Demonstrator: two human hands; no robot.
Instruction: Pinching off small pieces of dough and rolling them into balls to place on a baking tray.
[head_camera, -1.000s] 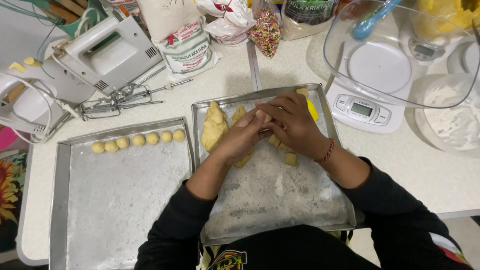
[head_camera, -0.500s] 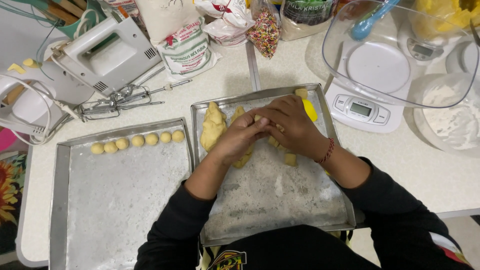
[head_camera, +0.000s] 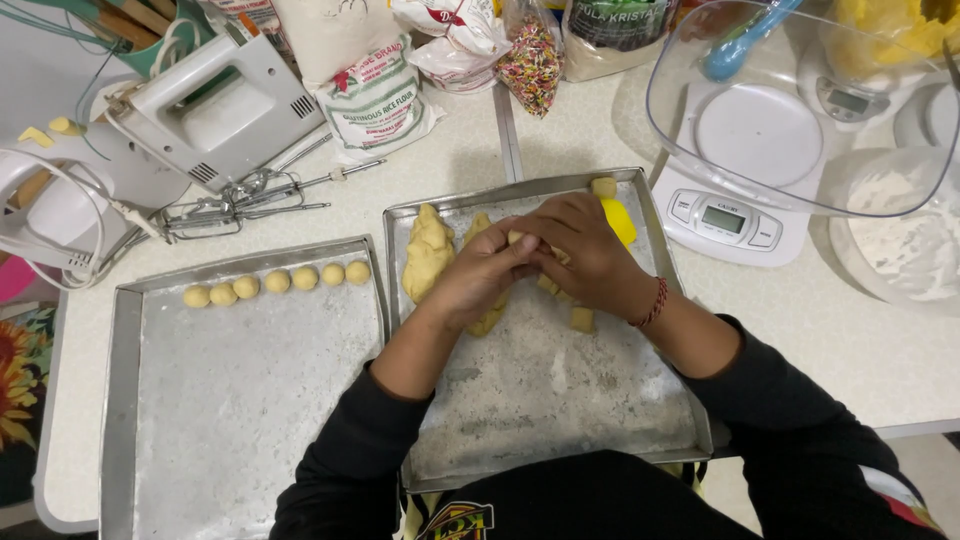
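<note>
My left hand (head_camera: 478, 276) and my right hand (head_camera: 585, 258) press together over the floured right tray (head_camera: 560, 400), closed around a small piece of pale yellow dough (head_camera: 517, 238) that peeks out between the fingers. A large dough lump (head_camera: 428, 252) lies just left of my left hand. Smaller cut dough pieces (head_camera: 582, 320) sit under and beside my hands. A yellow scraper (head_camera: 620, 220) rests behind my right hand. On the left tray (head_camera: 240, 400), several rolled dough balls (head_camera: 278, 282) form a row along the far edge.
A white hand mixer (head_camera: 215, 105) and its loose beaters (head_camera: 250, 195) lie at the back left. Flour bags (head_camera: 375, 90) and a sprinkle bag (head_camera: 530, 60) stand at the back. A kitchen scale (head_camera: 725, 215) carries a clear bowl (head_camera: 790, 110); a flour bowl (head_camera: 900, 245) sits at the right.
My hands stay clasped over the dough piece in the same spot, with only slight shifting of the fingers. Nothing else has moved.
</note>
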